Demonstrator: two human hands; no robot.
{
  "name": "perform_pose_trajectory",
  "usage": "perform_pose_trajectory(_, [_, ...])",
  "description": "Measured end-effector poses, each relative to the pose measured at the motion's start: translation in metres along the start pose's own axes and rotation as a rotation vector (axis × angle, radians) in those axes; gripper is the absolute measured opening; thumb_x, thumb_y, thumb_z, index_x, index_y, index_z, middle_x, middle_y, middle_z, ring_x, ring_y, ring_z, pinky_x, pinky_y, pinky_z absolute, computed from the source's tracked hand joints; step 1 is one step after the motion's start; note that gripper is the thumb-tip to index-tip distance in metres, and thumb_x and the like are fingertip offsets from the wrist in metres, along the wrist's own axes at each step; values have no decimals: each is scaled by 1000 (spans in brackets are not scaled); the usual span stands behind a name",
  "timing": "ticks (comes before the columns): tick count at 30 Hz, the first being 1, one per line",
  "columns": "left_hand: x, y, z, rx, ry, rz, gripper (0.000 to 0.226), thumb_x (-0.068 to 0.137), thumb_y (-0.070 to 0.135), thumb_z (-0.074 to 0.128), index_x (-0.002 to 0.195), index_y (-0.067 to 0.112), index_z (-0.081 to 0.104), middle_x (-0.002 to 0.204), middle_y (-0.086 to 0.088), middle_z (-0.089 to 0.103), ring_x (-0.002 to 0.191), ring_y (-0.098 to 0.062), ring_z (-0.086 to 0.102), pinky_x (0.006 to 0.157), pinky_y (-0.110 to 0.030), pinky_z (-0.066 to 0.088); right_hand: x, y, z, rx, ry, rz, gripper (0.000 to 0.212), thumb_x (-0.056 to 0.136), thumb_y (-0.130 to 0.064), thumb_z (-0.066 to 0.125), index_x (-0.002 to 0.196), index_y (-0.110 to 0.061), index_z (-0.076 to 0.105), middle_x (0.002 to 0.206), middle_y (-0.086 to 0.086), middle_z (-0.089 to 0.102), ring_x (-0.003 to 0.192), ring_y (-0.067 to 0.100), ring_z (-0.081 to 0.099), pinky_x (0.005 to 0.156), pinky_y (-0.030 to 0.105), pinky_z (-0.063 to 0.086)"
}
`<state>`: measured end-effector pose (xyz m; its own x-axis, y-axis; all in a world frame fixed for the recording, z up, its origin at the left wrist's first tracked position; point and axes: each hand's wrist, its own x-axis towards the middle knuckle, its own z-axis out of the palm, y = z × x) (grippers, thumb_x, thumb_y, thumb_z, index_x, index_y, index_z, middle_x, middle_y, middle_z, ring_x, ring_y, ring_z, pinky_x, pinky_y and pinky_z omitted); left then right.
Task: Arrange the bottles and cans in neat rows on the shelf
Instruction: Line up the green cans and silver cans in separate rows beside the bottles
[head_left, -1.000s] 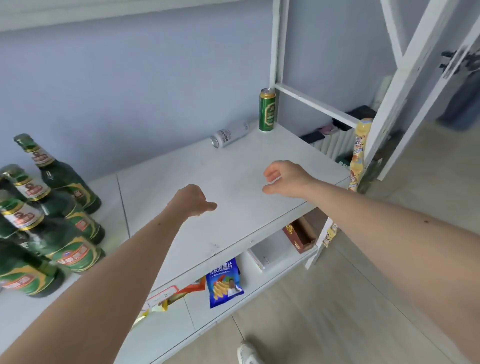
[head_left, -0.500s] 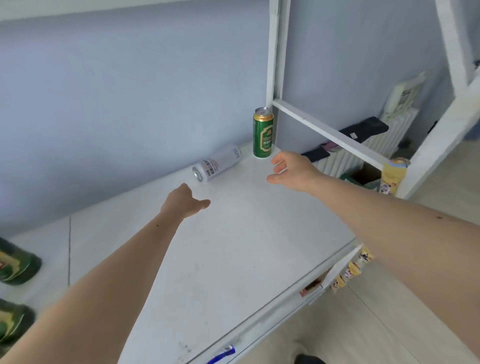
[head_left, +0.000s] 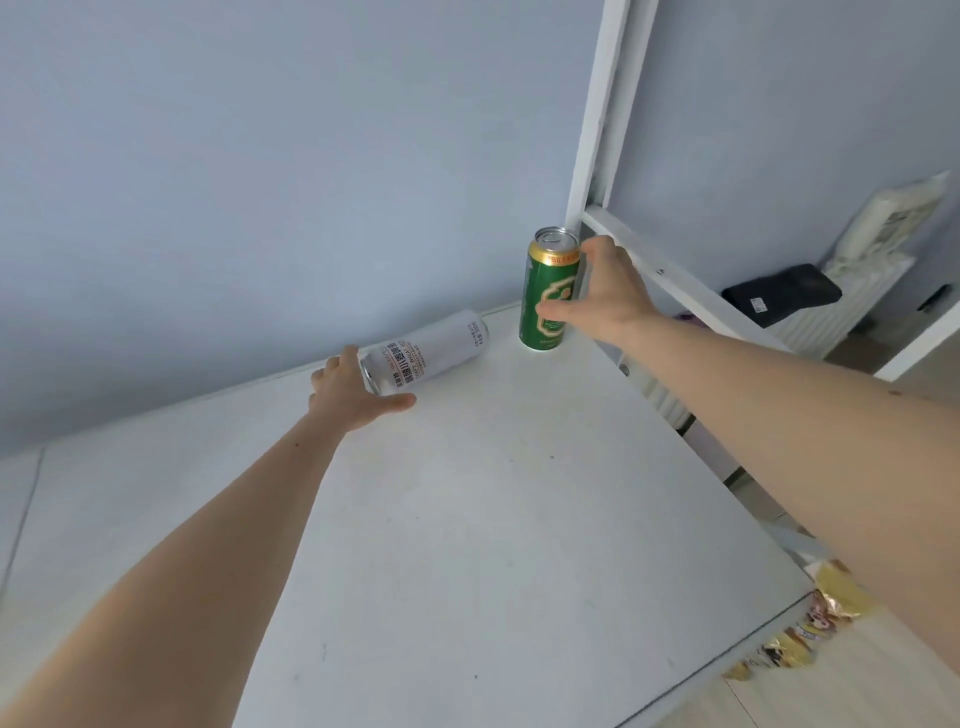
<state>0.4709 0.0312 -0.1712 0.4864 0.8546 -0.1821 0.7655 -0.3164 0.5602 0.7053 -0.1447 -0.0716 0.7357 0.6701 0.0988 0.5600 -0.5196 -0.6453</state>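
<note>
A green can (head_left: 549, 306) stands upright at the back right corner of the white shelf (head_left: 493, 519), beside the frame post. My right hand (head_left: 605, 299) grips it, thumb across the front and fingers round the back. To its left a silver can (head_left: 434, 353) lies on its side against the wall. My left hand (head_left: 345, 387) holds the can's near end, with the thumb stretched along the shelf in front of it and the fingers behind its rim.
A white frame post (head_left: 602, 109) and slanted crossbar (head_left: 670, 275) bound the shelf's right end. Behind them is a radiator with a black item (head_left: 779, 293) on it. Snack packets (head_left: 810, 629) hang off the front right edge. The blue wall runs along the back.
Both hands have reached forward to the cans: the right hand closed round the green can, the left hand came to the silver can's end. The view moved closer; the bottles dropped out of sight.
</note>
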Motion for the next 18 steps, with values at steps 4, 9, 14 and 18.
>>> perform_pose_trajectory(4, [13, 0, 7, -52, -26, 43, 107, 58, 51, 86, 145, 24, 29, 139, -2, 45, 133, -28, 32, 108, -49, 33, 14, 18, 21, -17, -76, 109, 89, 59, -39, 88, 129, -13, 39, 129, 6, 45, 118, 24, 51, 94, 37, 46])
perform_pose_trajectory(9, [26, -7, 9, -126, 13, 62, 97, 35, 68, 74, 122, 34, 49, 110, 6, 61, 116, -23, 49, 98, -48, 44, 22, 42, 54, 23, -125, 171, 94, 59, -38, 90, 132, -12, 36, 131, 7, 48, 121, 25, 50, 92, 32, 42])
perform_pose_trajectory(14, [33, -13, 7, -190, 29, 93, 82, 36, 65, 81, 111, 40, 55, 102, 13, 65, 105, -17, 58, 90, -41, 51, 35, 55, 74, 116, -120, 221, 89, 62, -33, 89, 132, -13, 37, 132, 3, 53, 121, 25, 53, 90, 29, 39])
perform_pose_trajectory(18, [35, -13, 7, -354, 42, 101, 65, 54, 37, 92, 111, 33, 62, 97, 16, 67, 95, -6, 63, 74, -23, 51, 43, 57, 82, 199, -67, 204, 82, 64, -29, 89, 128, -16, 41, 122, -2, 60, 111, 20, 57, 86, 24, 40])
